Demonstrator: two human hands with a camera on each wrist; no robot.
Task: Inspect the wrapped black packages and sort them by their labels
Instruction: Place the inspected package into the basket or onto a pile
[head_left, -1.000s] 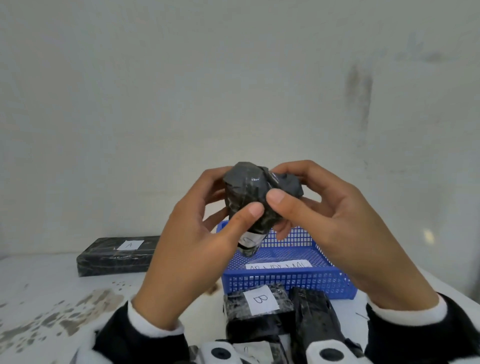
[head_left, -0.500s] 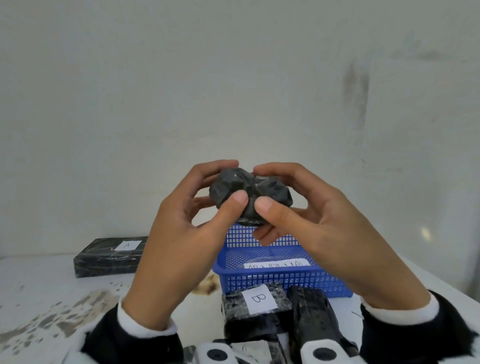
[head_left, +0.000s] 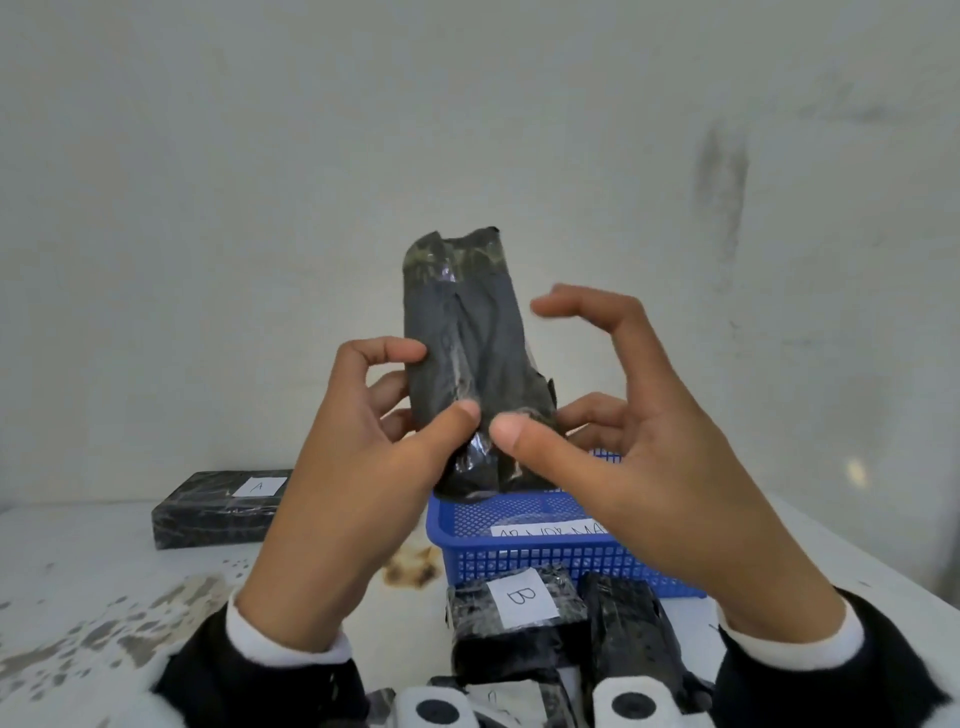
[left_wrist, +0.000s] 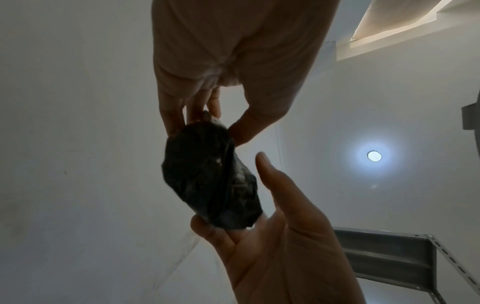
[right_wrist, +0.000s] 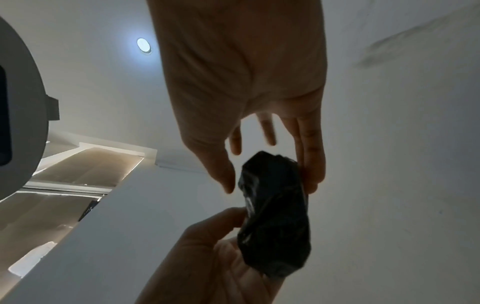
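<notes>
The left hand (head_left: 353, 478) pinches the upright black package (head_left: 462, 338) between thumb and fingers. The right hand (head_left: 665, 493), grip loosely open, touches its lower end beside that grip.

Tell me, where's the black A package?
Head view: the flat black wrapped package labelled A lies back left on the white table, left of the blue plastic basket.

I count four wrapped black packages for sure: the held package (head_left: 462, 338), the A package (head_left: 208, 519), the B package (head_left: 498, 644) and the neighbouring package (head_left: 623, 629); perhaps a fifth, cut off at the near edge. One blue basket (head_left: 519, 564). Two hands: left hand (head_left: 353, 467), right hand (head_left: 649, 478).
</notes>
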